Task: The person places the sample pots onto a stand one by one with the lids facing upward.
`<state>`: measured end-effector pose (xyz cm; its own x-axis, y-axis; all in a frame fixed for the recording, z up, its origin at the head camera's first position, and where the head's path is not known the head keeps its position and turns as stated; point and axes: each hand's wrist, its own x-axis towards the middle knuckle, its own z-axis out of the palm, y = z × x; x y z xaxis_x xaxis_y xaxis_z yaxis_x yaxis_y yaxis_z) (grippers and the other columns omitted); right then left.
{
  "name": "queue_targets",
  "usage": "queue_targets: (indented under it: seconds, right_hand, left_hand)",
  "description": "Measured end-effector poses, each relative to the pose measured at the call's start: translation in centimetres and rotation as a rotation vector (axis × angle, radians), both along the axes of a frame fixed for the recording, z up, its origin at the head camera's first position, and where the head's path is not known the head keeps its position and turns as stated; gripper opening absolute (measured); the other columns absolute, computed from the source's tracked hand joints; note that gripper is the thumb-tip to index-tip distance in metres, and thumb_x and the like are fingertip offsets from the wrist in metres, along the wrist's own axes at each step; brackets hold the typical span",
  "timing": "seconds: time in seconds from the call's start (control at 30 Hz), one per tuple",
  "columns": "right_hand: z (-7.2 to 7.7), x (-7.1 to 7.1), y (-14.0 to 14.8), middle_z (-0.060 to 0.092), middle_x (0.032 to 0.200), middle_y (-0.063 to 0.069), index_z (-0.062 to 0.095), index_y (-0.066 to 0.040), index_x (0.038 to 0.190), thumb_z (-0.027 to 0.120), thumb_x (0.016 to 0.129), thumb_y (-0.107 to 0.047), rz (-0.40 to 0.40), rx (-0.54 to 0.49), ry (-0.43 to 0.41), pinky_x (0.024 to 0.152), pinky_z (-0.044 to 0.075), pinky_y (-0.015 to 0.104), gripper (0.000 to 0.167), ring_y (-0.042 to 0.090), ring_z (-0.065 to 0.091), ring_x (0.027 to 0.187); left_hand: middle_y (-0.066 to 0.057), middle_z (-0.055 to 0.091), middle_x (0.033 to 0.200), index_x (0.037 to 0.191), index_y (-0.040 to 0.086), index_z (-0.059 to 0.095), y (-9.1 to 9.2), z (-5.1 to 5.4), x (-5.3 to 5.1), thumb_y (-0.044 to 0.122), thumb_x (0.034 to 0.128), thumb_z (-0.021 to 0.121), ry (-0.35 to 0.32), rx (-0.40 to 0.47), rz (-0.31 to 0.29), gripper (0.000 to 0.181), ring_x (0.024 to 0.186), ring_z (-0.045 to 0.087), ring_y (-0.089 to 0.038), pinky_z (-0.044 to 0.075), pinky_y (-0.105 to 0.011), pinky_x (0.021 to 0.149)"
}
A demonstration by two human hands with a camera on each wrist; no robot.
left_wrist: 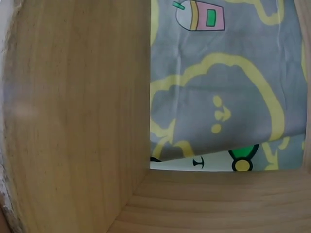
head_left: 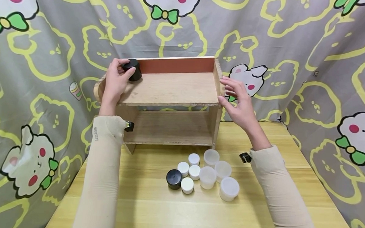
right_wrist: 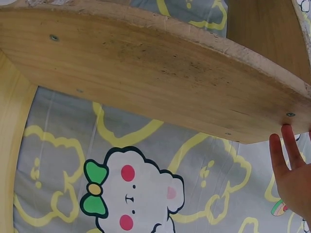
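On the top shelf's left end, my left hand [head_left: 116, 78] pinches a black round jar [head_left: 134, 70] between thumb and fingers. The small wooden shelf [head_left: 174, 90] has a reddish back board and a lower board. My right hand [head_left: 238, 102] touches the outside of its right side panel with extended fingers. In the right wrist view, fingertips [right_wrist: 287, 133] meet that panel [right_wrist: 160, 73] near a screw. The left wrist view shows only the shelf's boards [left_wrist: 82, 107] and the curtain behind; the left hand is out of sight there.
On the table [head_left: 155, 210] in front of the shelf stand another black jar [head_left: 174, 178], several small white jars [head_left: 187, 185] and several larger translucent tubs [head_left: 229, 188]. A patterned grey curtain [head_left: 185, 40] hangs behind and at both sides.
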<state>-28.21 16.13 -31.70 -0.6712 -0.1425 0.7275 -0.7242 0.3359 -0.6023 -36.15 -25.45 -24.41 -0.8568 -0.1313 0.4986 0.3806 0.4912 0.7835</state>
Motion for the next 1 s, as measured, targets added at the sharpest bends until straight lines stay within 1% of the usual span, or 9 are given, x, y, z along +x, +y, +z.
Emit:
queue_targets:
  seconds: [0.13, 0.3, 0.53, 0.6, 0.77, 0.83, 1.0]
  right_hand:
    - [0.1, 0.0, -0.1, 0.048, 0.153, 0.002, 0.06, -0.015, 0.143, 0.072, 0.094, -0.001, 0.009, -0.009, -0.001, 0.108, 0.049, 0.055, 0.053, 0.029, 0.056, 0.132]
    - [0.1, -0.1, -0.2, 0.048, 0.153, 0.003, 0.059, -0.013, 0.143, 0.072, 0.094, 0.0, 0.006, -0.008, -0.003, 0.108, 0.049, 0.055, 0.053, 0.029, 0.056, 0.132]
    - [0.1, 0.0, -0.4, 0.046, 0.153, 0.012, 0.057, -0.005, 0.143, 0.069, 0.094, 0.005, -0.015, -0.007, -0.001, 0.107, 0.047, 0.061, 0.051, 0.037, 0.055, 0.132]
    - [0.1, 0.0, -0.3, 0.046, 0.153, 0.011, 0.057, -0.005, 0.143, 0.069, 0.094, 0.004, -0.018, -0.009, -0.005, 0.107, 0.047, 0.061, 0.051, 0.037, 0.055, 0.132]
    - [0.0, 0.0, -0.2, 0.047, 0.154, 0.005, 0.058, -0.011, 0.143, 0.071, 0.094, 0.001, -0.009, -0.011, -0.006, 0.108, 0.048, 0.057, 0.052, 0.032, 0.056, 0.133]
    - [0.1, 0.1, -0.3, 0.047, 0.154, 0.005, 0.058, -0.011, 0.143, 0.071, 0.094, 0.001, -0.007, -0.011, -0.003, 0.108, 0.048, 0.057, 0.052, 0.031, 0.056, 0.133]
    - [0.7, 1.0, -0.7, 0.045, 0.153, 0.014, 0.057, -0.002, 0.141, 0.068, 0.095, 0.004, -0.004, -0.015, -0.004, 0.108, 0.047, 0.061, 0.048, 0.038, 0.055, 0.133]
  left_hand:
    - [-0.006, 0.052, 0.139, 0.138, 0.007, 0.057, -0.2, -0.1, 0.0, 0.02, 0.0992, 0.071, -0.038, 0.032, -0.004, 0.043, 0.112, 0.052, -0.009, 0.042, -0.024, 0.102]
    - [-0.002, 0.05, 0.134, 0.138, 0.01, 0.056, -0.4, -0.3, 0.2, 0.022, 0.0999, 0.07, -0.084, 0.059, 0.006, 0.043, 0.11, 0.049, -0.008, 0.043, -0.025, 0.102]
    - [-0.004, 0.053, 0.133, 0.14, 0.01, 0.056, -0.2, -0.2, 0.3, 0.023, 0.1001, 0.069, -0.1, 0.051, 0.01, 0.043, 0.112, 0.051, -0.01, 0.044, -0.027, 0.103]
    - [-0.005, 0.054, 0.133, 0.14, 0.011, 0.056, -0.2, -0.2, 0.3, 0.023, 0.1003, 0.069, -0.104, 0.054, 0.009, 0.043, 0.113, 0.051, -0.01, 0.045, -0.027, 0.103]
    - [-0.009, 0.055, 0.137, 0.141, 0.011, 0.056, -0.1, -0.2, 0.0, 0.022, 0.1007, 0.068, -0.113, 0.058, 0.008, 0.043, 0.117, 0.052, -0.014, 0.045, -0.028, 0.105]
    - [-0.01, 0.055, 0.139, 0.141, 0.012, 0.056, -0.1, -0.2, 0.0, 0.022, 0.1007, 0.068, -0.119, 0.063, 0.002, 0.043, 0.119, 0.053, -0.015, 0.046, -0.028, 0.106]
    - [-0.009, 0.055, 0.137, 0.142, 0.011, 0.056, 0.0, -0.2, -0.1, 0.022, 0.1011, 0.067, -0.133, 0.08, -0.013, 0.044, 0.121, 0.054, -0.016, 0.047, -0.029, 0.105]
